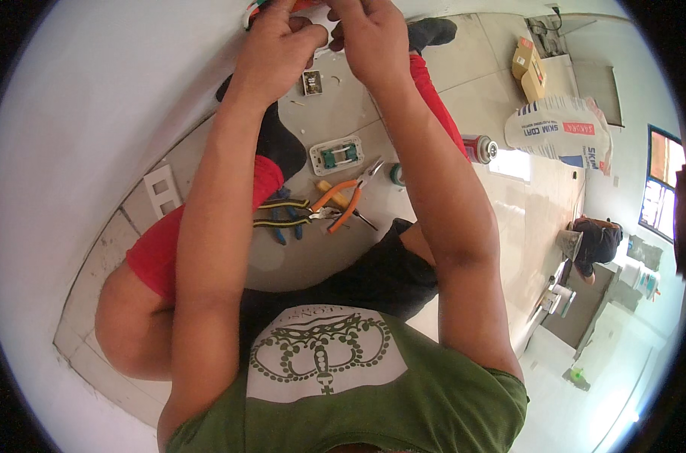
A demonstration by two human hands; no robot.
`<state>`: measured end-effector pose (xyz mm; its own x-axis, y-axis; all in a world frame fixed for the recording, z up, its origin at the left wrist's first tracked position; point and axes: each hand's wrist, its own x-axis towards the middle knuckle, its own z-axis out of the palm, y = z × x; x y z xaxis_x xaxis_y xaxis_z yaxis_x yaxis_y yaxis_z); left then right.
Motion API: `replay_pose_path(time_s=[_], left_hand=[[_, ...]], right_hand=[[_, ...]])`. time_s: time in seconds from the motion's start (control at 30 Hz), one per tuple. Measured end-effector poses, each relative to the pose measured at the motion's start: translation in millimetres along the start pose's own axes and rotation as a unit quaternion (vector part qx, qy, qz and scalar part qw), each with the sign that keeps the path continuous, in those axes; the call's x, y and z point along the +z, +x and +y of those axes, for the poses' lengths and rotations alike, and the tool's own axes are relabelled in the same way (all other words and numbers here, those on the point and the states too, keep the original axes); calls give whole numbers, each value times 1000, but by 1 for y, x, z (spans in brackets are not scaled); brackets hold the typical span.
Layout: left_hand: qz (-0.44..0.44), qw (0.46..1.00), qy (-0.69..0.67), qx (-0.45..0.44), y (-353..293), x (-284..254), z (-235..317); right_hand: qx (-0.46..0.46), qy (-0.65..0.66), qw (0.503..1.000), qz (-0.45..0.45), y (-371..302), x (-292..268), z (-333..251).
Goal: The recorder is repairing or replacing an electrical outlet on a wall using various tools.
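Both hands are raised together at the top edge, close to the white wall. My left hand (pixel 275 57) has its fingers curled, with the tips cut off by the picture's edge. Beside it my right hand (pixel 372 41) is also curled, its fingers bent toward the left one. Whatever they pinch is hidden. Green and white wires (pixel 252 10) and an orange part (pixel 304 4) show next to the left hand. On the floor below lie a small square box-like part (pixel 311 83) and a white wall plate with green modules (pixel 337 155).
Between my legs lie orange-handled pliers (pixel 345 198), yellow-and-black-handled pliers (pixel 292 204) and a blue-handled tool (pixel 278 233). A white frame (pixel 162 191) rests by the wall. Rightward are a spray can (pixel 480 149), a sack (pixel 558 130), a cardboard box (pixel 528 68) and another person (pixel 598 240).
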<state>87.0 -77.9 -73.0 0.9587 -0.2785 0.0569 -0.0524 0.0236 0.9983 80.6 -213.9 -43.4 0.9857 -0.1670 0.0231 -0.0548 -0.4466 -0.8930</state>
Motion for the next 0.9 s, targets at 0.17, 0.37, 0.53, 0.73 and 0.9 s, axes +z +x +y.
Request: replay_pose_path(time_s=[0.17, 0.37, 0.53, 0.73, 0.9], left_hand=[[-17, 1000, -1, 1, 3, -4, -6], [-26, 999, -24, -35, 0, -2, 5], [-37, 998, -45, 15, 0, -4, 4], [-11, 998, -6, 54, 0, 4, -3], [38, 995, -36, 86, -6, 16, -8]], right_hand=[[-111, -87, 990, -2, 14, 2, 27], [96, 296, 950, -37, 18, 9, 38], [-142, -107, 981, 72, -6, 8, 11], [-48, -43, 996, 54, -2, -1, 7], [-103, -87, 989, 64, -3, -3, 7]])
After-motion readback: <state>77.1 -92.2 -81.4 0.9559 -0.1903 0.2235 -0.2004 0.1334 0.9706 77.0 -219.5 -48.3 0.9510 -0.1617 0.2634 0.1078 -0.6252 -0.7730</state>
